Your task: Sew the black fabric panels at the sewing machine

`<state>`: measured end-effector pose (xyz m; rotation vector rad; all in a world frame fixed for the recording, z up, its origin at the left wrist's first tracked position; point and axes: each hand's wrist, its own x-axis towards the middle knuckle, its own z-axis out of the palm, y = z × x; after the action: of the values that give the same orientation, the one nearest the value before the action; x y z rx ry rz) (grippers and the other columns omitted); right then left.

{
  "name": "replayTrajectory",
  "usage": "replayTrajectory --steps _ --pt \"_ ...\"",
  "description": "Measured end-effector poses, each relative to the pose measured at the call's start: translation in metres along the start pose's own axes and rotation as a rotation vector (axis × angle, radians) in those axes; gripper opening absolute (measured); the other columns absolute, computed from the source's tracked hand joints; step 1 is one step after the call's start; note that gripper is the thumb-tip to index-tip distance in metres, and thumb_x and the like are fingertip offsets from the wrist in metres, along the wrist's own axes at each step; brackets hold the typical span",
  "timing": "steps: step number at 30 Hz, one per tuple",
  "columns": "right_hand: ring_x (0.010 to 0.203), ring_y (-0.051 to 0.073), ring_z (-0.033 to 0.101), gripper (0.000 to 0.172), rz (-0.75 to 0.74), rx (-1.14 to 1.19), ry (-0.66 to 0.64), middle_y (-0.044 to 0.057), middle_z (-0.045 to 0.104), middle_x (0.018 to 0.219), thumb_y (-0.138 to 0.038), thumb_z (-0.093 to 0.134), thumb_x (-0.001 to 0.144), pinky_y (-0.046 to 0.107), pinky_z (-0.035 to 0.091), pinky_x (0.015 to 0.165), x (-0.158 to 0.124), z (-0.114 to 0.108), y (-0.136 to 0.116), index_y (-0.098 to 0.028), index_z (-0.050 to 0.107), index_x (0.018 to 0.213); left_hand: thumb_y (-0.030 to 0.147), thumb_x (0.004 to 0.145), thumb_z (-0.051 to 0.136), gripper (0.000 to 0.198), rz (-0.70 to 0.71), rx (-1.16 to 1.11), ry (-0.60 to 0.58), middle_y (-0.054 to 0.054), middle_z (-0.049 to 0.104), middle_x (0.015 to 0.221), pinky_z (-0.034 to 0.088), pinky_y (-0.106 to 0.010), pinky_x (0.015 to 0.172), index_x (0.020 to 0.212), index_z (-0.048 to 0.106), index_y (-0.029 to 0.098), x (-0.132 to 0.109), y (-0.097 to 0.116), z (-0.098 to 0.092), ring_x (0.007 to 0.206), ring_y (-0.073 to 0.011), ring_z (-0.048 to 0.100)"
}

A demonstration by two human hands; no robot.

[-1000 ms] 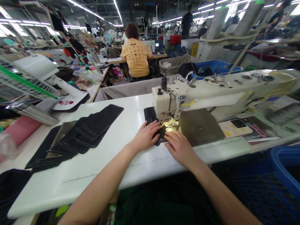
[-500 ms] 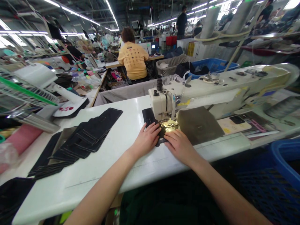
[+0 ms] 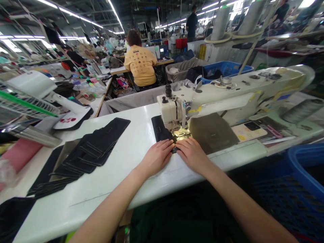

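Note:
A dark denim-like fabric piece (image 3: pixel 158 129) lies under the head of a white sewing machine (image 3: pixel 170 107), its front part covered by my hands. My left hand (image 3: pixel 159 156) rests flat on the near edge of this piece, fingers stretched toward the needle area. My right hand (image 3: pixel 192 154) lies just right of it, fingers extended beside the lit metal presser area (image 3: pixel 181 134), thumb slightly apart. The fingertips of both hands almost meet. Under the machine arm, right of the needle, is an olive-brown fabric panel (image 3: pixel 214 132). What is directly beneath my fingertips is hidden.
A fanned stack of dark stitched pieces (image 3: pixel 88 148) lies on the white table (image 3: pixel 118 172) at left. A phone (image 3: pixel 249 131) and pink scissors (image 3: pixel 274 132) lie at right. A blue basket (image 3: pixel 286 182) stands below right. A person in a yellow shirt (image 3: pixel 140 65) sits ahead.
My left hand has slid toward the table's near edge, its fingertips now closer to my right hand's. More of the dark piece shows behind it. The whole view has shifted slightly.

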<state>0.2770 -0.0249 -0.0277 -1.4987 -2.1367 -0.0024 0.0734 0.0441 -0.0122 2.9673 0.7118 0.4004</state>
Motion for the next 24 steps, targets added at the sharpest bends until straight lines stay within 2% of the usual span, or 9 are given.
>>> replayTrajectory --steps 6,13,20,24 --pt "0.113 0.027 0.059 0.025 -0.004 -0.015 -0.001 0.010 0.069 0.122 -0.022 0.055 0.098 0.051 0.040 0.107 0.007 0.003 0.005 -0.018 0.067 0.121 0.027 0.101 0.047 0.036 -0.045 -0.017 -0.013 -0.012 0.060 0.142 0.046 -0.045 0.113 0.132 0.062 0.015 0.007 -0.004 -0.003 0.133 -0.0258 0.055" --pt "0.114 0.027 0.058 0.023 0.006 -0.008 0.012 0.009 0.069 0.123 -0.022 0.056 0.097 0.052 0.041 0.108 0.015 0.008 0.009 -0.021 0.068 0.118 0.026 0.100 0.046 0.038 -0.057 -0.015 -0.015 -0.013 0.060 0.142 0.046 -0.043 0.114 0.133 0.060 0.013 0.018 -0.021 -0.003 0.132 -0.0254 0.056" --pt "0.117 0.027 0.057 0.025 0.037 0.032 0.013 0.009 0.068 0.126 -0.022 0.058 0.097 0.052 0.041 0.108 0.013 0.009 0.008 -0.018 0.067 0.120 0.027 0.099 0.047 0.039 -0.096 0.016 -0.008 -0.014 0.061 0.140 0.047 -0.044 0.111 0.135 0.059 0.014 0.026 -0.034 -0.002 0.131 -0.0261 0.056" --pt "0.116 0.027 0.057 0.024 0.029 0.042 0.029 0.009 0.068 0.127 -0.021 0.058 0.096 0.051 0.043 0.105 0.011 0.010 0.008 -0.019 0.067 0.119 0.029 0.100 0.047 0.039 -0.118 0.051 -0.003 -0.012 0.061 0.139 0.048 -0.043 0.108 0.135 0.058 0.016 0.028 -0.033 -0.002 0.128 -0.0264 0.056"
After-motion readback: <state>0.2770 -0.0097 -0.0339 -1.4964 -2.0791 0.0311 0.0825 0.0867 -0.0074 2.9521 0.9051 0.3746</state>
